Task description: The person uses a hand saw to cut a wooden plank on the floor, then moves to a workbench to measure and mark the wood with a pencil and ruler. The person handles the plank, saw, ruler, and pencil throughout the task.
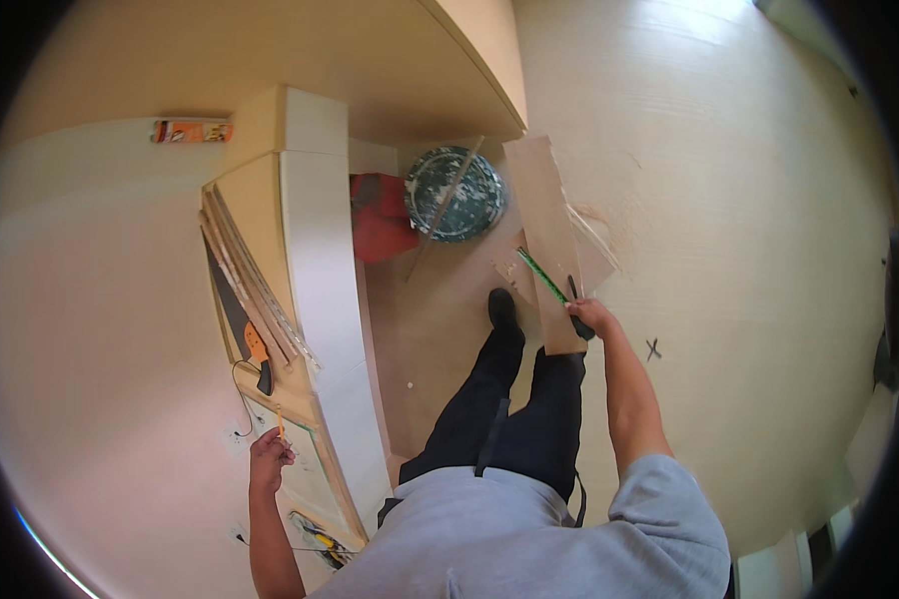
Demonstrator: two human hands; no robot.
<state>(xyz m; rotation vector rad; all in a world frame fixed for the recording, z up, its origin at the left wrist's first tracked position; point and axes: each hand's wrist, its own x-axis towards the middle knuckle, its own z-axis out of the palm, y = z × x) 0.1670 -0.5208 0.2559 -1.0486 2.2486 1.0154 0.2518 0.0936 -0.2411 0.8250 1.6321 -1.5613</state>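
Observation:
My right hand (591, 315) is closed around a tape measure (541, 275). Its green blade sticks out toward the upper left, and a dark case shows under my fingers. Just beneath that hand is a long wooden board (541, 190), its lower end by my knee; whether the tape touches it I cannot tell. To the left, over the bench top, my left hand (270, 459) pinches a thin yellow pencil (281, 423). Beyond it lies a handsaw (257, 344) with an orange and black handle, its blade partly under several wood strips (245, 270).
A paint-spattered green bucket (456, 195) stands ahead beside a red container (382, 220), with a thin stick (452, 190) across the bucket. Wood scraps (595, 260) and sawdust surround the board. Hand tools (320, 534) and an orange-and-white package (192, 132) are at the left.

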